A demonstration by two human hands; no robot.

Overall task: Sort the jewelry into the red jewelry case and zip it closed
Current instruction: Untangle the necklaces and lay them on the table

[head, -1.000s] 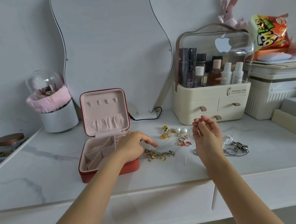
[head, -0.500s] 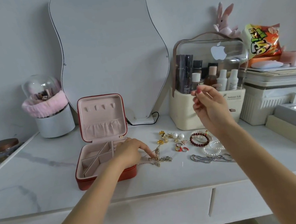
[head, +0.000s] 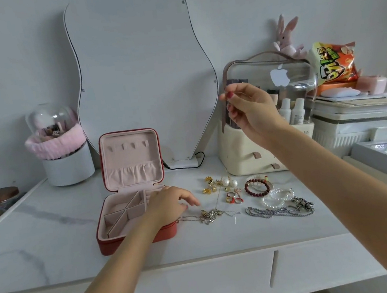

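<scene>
The red jewelry case (head: 134,228) stands open at the lower centre-left of the frame on the white marble desk (head: 53,250), its lid upright and its pink, divided compartments showing nothing inside. The left hand (head: 170,206) rests over the case's right edge, fingers loosely extended toward a tangle of thin chains (head: 211,215) lying just right of the case; whether the fingertips touch the chains I cannot tell. The right hand (head: 249,112) is raised at centre-right of the frame, thumb and forefinger pinching a very fine chain (head: 219,192) that runs as a thin line down to the desk. Right of the case the loose jewelry is spread out: gold earrings and pearl studs (head: 217,183), small rings (head: 233,197), a dark red bead bracelet (head: 257,187), a pearl bracelet (head: 278,196) and a silver chain necklace (head: 279,211). Behind stand a wavy mirror (head: 144,79), a clear-topped cosmetics organiser (head: 250,158) and, at the left, a white tub (head: 68,167) with a pink band.
</scene>
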